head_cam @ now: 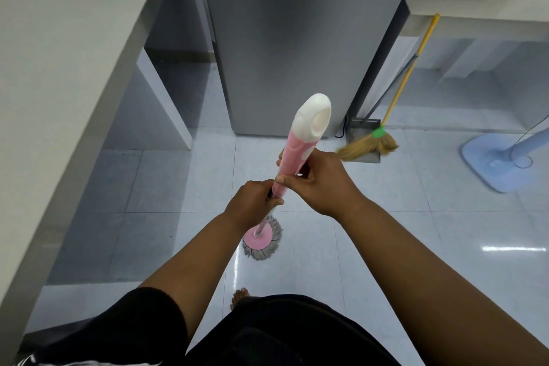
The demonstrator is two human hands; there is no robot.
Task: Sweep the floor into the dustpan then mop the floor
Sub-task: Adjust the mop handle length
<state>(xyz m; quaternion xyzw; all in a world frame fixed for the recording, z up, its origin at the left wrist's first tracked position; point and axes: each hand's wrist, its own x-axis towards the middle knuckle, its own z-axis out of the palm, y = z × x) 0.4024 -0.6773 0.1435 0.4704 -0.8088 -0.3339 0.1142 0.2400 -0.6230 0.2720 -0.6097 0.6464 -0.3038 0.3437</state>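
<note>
Your right hand (322,183) curls fingers and thumb round the pink grip of the mop (304,131). Your left hand (252,202) is wrapped round the thin shaft just below it, so the left is nearer the working end. The mop's long axis runs steeply down from its white cap to the mop head (261,241), which rests on the floor (416,232) just beneath your left hand. The broom (383,140) and dustpan (364,128) lean by the fridge (297,38) at the floor's far edge, so sweeping looks finished.
</note>
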